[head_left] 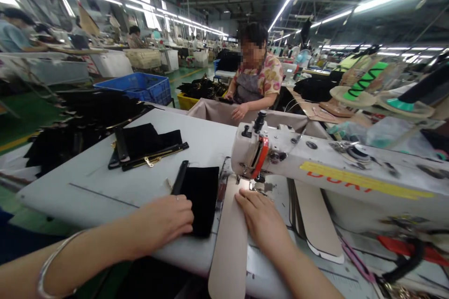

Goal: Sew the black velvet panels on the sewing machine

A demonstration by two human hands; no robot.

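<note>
My left hand (163,222) is closed over the left edge of a black fabric piece (201,196) with a dark strip along its side; the thumb is hidden. That piece lies on the table just left of the sewing machine head (250,149). A long beige panel (229,243) with rounded corners runs under the machine's needle area and hangs over the table's front edge. On its right edge, close to the presser foot, lies my right hand (261,212), fingers stretched out and flat. The needle point itself is too small to make out.
Black pieces with gold zippers (149,145) are stacked on the white table (94,191). More beige panels (315,219) lie under the machine arm, near pink-handled scissors (356,259). A co-worker (257,70) sits opposite, behind a cloth-lined bin. A blue crate (140,86) stands behind.
</note>
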